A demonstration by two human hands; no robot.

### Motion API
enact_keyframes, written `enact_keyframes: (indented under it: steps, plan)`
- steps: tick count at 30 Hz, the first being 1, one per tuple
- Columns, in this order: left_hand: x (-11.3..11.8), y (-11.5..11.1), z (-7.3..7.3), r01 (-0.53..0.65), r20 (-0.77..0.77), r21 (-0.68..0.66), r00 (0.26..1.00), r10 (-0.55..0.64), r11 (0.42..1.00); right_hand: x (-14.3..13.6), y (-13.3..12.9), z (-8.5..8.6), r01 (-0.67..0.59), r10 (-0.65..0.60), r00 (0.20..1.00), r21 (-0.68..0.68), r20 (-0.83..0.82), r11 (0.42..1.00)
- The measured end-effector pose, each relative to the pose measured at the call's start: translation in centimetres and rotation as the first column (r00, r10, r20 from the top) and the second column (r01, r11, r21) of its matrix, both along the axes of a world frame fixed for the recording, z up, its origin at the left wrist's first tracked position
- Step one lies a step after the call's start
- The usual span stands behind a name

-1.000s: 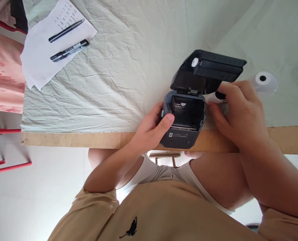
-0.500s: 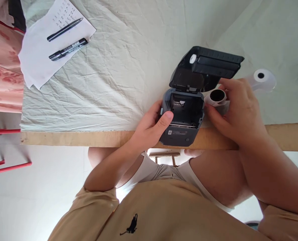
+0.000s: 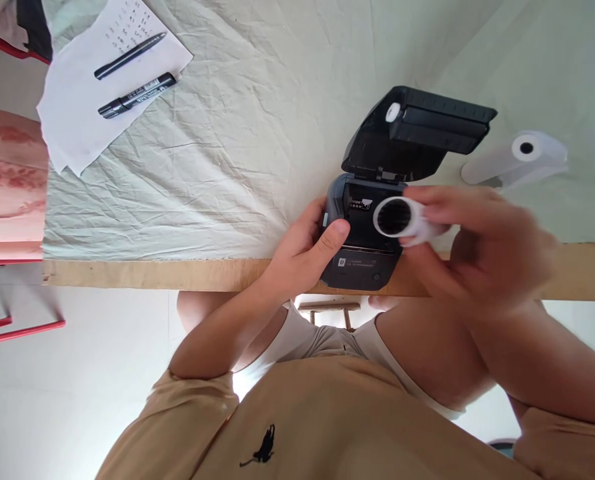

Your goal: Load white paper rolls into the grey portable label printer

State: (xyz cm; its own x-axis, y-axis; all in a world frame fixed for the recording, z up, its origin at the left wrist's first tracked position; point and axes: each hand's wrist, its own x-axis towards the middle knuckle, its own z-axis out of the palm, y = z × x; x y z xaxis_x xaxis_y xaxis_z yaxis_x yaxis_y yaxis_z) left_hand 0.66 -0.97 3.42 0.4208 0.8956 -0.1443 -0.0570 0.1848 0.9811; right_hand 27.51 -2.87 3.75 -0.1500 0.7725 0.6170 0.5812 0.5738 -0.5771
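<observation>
A dark label printer (image 3: 362,269) lies at the table's front edge, its lid (image 3: 422,130) swung up and its paper bay exposed. My left hand (image 3: 307,250) grips the printer's left side, with the thumb over the front rim. Between the thumb and fingers of my right hand (image 3: 482,247), which is blurred by motion, is a small white paper roll (image 3: 417,223) with a dark core. The roll is over the right part of the bay, its core end facing left. Beyond my right hand a second white roll (image 3: 540,150) rests on the cloth, partly unwound.
Torn white paper (image 3: 77,87) with handwriting lies at the far left, bearing a pen (image 3: 130,55) and a black marker (image 3: 137,95). A wrinkled pale green cloth (image 3: 237,133) covers the table up to its bare wooden edge (image 3: 152,275). Red metal legs (image 3: 22,333) stand at the left.
My right hand has lifted the paper roll from beside the printer and brought it left over the open bay. My left hand keeps its hold; the printer has shifted only slightly.
</observation>
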Motion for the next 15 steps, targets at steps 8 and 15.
enact_keyframes:
  steps: [8,15]
  plan:
    - [-0.2,0.0,-0.3,0.029,0.019,0.004,0.999,-0.029,1.000,-2.0,1.1,0.9,-0.040,0.016,0.978,0.110,0.210,0.993]
    - [0.1,-0.1,0.0,0.010,0.014,-0.050,1.000,-0.009,0.999,-1.3,1.4,0.3,-0.107,0.057,0.975,0.225,0.215,0.969]
